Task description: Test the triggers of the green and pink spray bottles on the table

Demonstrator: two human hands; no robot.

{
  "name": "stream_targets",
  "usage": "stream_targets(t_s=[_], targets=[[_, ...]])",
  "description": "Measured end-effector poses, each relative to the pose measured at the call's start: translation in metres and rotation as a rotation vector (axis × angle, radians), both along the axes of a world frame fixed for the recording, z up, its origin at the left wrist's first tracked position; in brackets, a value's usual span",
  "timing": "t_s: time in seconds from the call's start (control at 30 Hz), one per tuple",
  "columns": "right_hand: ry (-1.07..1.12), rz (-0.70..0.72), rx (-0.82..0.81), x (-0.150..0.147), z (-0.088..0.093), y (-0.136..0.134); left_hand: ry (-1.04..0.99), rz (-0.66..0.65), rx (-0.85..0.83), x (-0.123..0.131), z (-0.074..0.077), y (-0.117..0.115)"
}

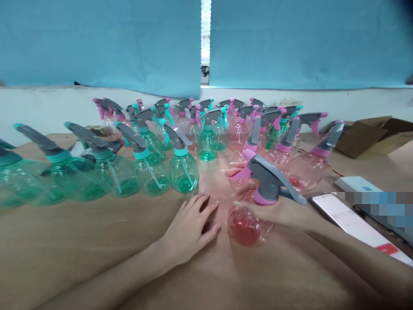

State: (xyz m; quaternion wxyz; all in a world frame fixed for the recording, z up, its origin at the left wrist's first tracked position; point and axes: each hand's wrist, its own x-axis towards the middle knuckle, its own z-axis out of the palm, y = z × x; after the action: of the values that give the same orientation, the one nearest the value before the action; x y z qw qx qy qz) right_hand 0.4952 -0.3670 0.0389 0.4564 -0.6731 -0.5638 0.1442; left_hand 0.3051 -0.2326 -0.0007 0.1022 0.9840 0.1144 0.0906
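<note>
My left hand (192,226) lies on the wooden table with its fingers apart and nothing in it. To its right, my right hand (248,189) is wrapped round a clear pink spray bottle (245,226) with a grey and pink trigger head; the bottle is tilted, and its fingertips show near the pink trigger. Just beyond my left hand stands a green spray bottle (183,172) with a turquoise collar. Further pink bottles (306,170) stand behind and to the right of my right hand.
Several green bottles (119,174) form a row at the left. More pink and green bottles (207,142) stand behind, near the wall. At the right are a phone (348,219), a white box (361,185) and an open cardboard box (368,135). A blue curtain (103,43) hangs behind.
</note>
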Motion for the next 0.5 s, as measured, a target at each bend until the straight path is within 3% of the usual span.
stream_targets(t_s=[0.23,0.5], targets=[[-0.046,-0.032,0.025,-0.006,0.003,0.001,0.004,0.002,-0.011,0.001,0.0,0.0],[-0.042,-0.045,0.034,-0.013,0.023,0.004,0.017,0.004,-0.012,0.001,0.002,-0.001]])
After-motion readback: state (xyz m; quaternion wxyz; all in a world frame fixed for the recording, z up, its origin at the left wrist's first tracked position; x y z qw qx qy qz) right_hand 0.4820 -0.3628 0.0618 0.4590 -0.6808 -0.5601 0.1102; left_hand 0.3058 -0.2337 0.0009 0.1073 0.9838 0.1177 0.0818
